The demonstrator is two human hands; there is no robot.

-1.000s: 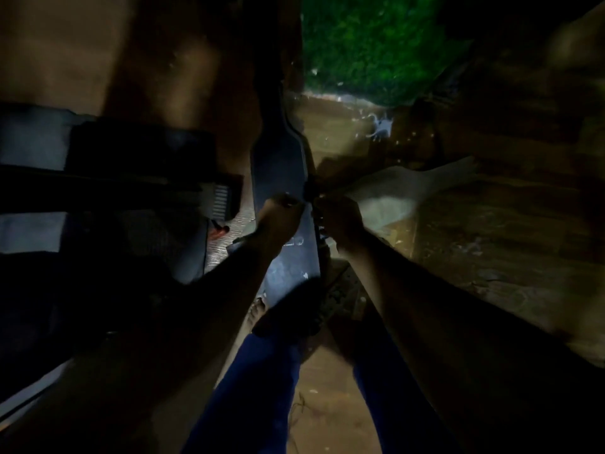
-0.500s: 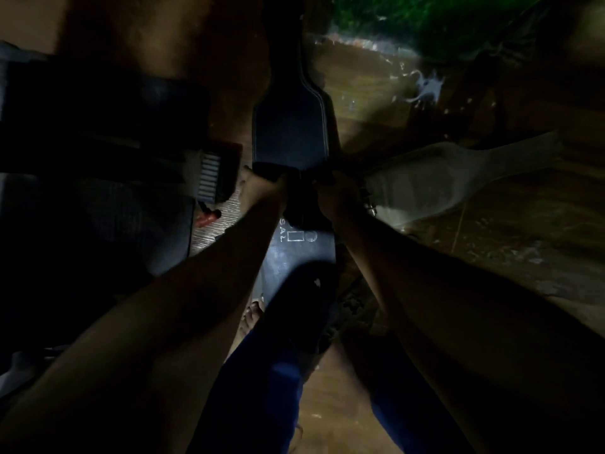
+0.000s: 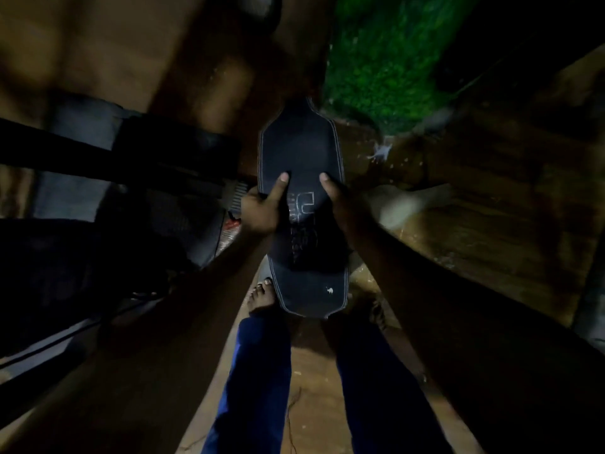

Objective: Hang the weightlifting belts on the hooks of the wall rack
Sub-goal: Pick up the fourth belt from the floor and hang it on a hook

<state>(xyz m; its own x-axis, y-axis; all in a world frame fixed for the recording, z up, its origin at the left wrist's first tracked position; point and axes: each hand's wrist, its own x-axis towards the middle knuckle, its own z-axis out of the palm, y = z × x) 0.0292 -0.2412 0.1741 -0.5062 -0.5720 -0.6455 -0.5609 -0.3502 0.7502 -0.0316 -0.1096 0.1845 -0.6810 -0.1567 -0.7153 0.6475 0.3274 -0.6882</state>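
Black stitched weightlifting belt (image 3: 301, 158) held out in front over the floor (image 3: 314, 388), long axis running straight away from the body, left hand (image 3: 260, 211) and right hand (image 3: 343, 208) gripping opposite edges mid-length, equally near; no rack in view.

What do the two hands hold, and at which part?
Left hand and right hand grip the dark stitched weightlifting belt by its wide part's side edges.

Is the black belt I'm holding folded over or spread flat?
Folded, it seems: the black belt shows one layer ending in an edge over another. Left hand and right hand grip its sides.
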